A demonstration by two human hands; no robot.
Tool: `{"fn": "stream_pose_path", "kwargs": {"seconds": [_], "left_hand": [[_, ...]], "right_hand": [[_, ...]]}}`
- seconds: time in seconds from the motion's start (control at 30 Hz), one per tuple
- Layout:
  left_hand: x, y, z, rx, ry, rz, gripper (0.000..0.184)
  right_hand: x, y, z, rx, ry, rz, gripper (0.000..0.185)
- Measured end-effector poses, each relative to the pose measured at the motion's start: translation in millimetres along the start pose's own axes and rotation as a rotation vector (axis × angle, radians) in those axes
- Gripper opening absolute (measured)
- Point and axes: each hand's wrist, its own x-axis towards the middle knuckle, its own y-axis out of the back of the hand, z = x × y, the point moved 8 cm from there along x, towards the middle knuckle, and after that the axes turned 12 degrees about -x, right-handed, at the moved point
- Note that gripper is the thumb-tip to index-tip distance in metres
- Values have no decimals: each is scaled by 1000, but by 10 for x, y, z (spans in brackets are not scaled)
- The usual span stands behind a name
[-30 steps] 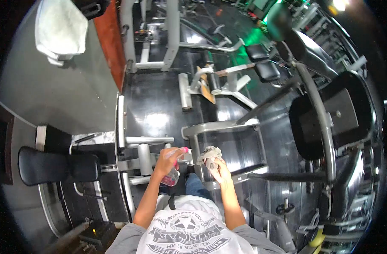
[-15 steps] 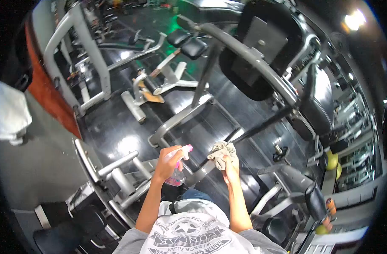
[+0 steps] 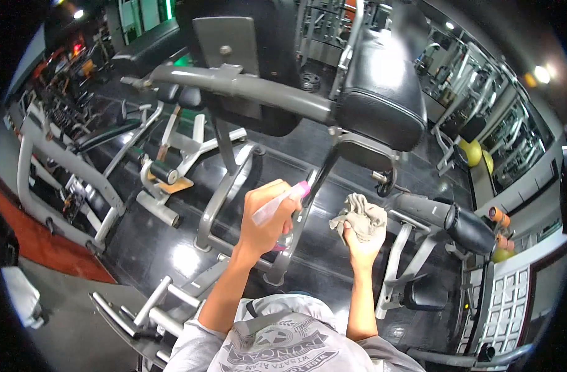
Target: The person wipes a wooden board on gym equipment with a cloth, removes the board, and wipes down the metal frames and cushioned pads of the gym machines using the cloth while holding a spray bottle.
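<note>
Wrapped round the neck of a clear spray bottle (image 3: 269, 211) with a pink nozzle is my left hand (image 3: 263, 220). The bottle's lower part is mostly hidden behind the hand. My right hand (image 3: 363, 248) holds a crumpled grey-beige cloth (image 3: 360, 217), with the thumb pressed on its front. Both hands are raised in front of my chest, apart from each other. Beyond them stands a gym machine with a thick grey bar (image 3: 252, 87) and a black padded seat (image 3: 382, 111).
To the right is another machine with a black roller pad (image 3: 472, 229) and orange grips (image 3: 499, 217). A low machine with grey tubes (image 3: 166, 307) stands at the lower left. Yellow balls (image 3: 471, 153) lie at the far right. A white cloth (image 3: 22, 296) hangs at the left.
The view has swung right and up, bringing the padded machine in front of me. Both hands are raised higher and further apart, still holding the bottle and the cloth.
</note>
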Motion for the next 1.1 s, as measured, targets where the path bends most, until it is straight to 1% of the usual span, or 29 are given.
{"fn": "stream_pose_path", "kwargs": {"seconds": [0.07,0.13,0.17,0.2,0.27,0.33,0.4,0.43,0.53,0.57,0.6,0.67,0.7,0.73,0.8,0.87,0.93,1.0,1.07,1.1], "left_hand": [[191,-193,-12,9,-34,-36,36],[341,-345,-27,-30,-74,-71,36],[400,-401,-26,6,-72,-62,37],[446,-460,-33,2,-68,-78,37],[527,-507,-63,35,-52,-79,40],[574,-520,-101,4,-38,-113,43],[604,-540,-185,-47,91,-170,46],[646,-512,-146,-151,33,-177,41],[729,-474,-105,-205,36,-223,42],[776,-449,-111,-225,41,-255,34],[813,-430,-90,-230,48,-271,34],[904,-390,-38,-230,71,-304,23],[957,-334,-49,-239,75,-337,14],[1018,-293,-28,-243,79,-356,14],[1106,-251,101,-203,-28,-431,12],[1181,-192,77,-229,-26,-456,13],[1254,-142,62,-277,-1,-462,15],[1300,-119,52,-277,3,-491,18],[1307,-80,5,-369,24,-508,22],[1304,-70,-16,-395,39,-518,24]], "right_hand": [[58,149,23,45,23,62,50],[102,288,-30,-139,139,102,50],[114,366,1,-138,82,180,43],[130,382,-42,-146,80,195,43],[122,434,-228,-263,217,281,43],[125,458,-240,-329,257,318,43],[105,412,-316,-420,374,344,45],[158,346,-444,-479,463,375,44],[312,252,-520,-502,464,477,42],[366,214,-577,-501,430,538,40],[409,160,-605,-513,426,552,40],[467,62,-655,-532,432,594,35],[458,-20,-727,-598,429,623,34],[458,-114,-833,-703,483,639,36],[501,-327,-959,-700,506,563,36],[517,-616,-1003,-806,520,497,40],[512,-849,-952,-823,596,409,41],[466,-805,-846,-845,608,444,41],[433,-664,-913,-900,664,468,40],[409,-527,-889,-937,610,535,38]]}}
